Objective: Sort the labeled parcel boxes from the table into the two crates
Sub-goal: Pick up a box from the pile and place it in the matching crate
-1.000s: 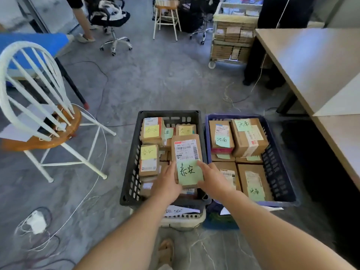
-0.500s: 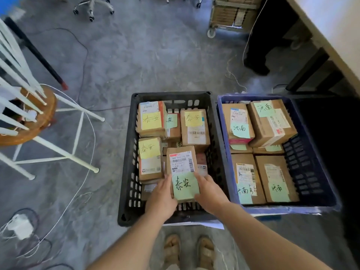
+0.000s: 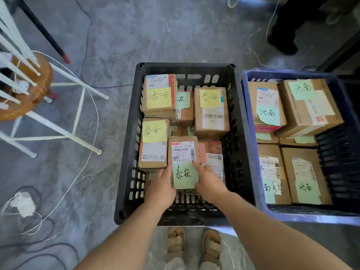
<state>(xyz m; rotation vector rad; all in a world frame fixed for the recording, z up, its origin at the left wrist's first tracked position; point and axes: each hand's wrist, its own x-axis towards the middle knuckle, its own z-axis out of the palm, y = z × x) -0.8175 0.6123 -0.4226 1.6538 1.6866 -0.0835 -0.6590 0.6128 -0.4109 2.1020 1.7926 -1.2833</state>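
Grey stone floor (image 3: 194,32) carries black crate (image 3: 129,152), blue crate (image 3: 311,216) and a stool (image 3: 29,102).

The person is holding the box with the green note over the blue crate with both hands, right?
Not quite. The box with the green note is over the black crate, not the blue crate, which stands beside it. The left hand and the right hand do both hold it. The head view shows this.
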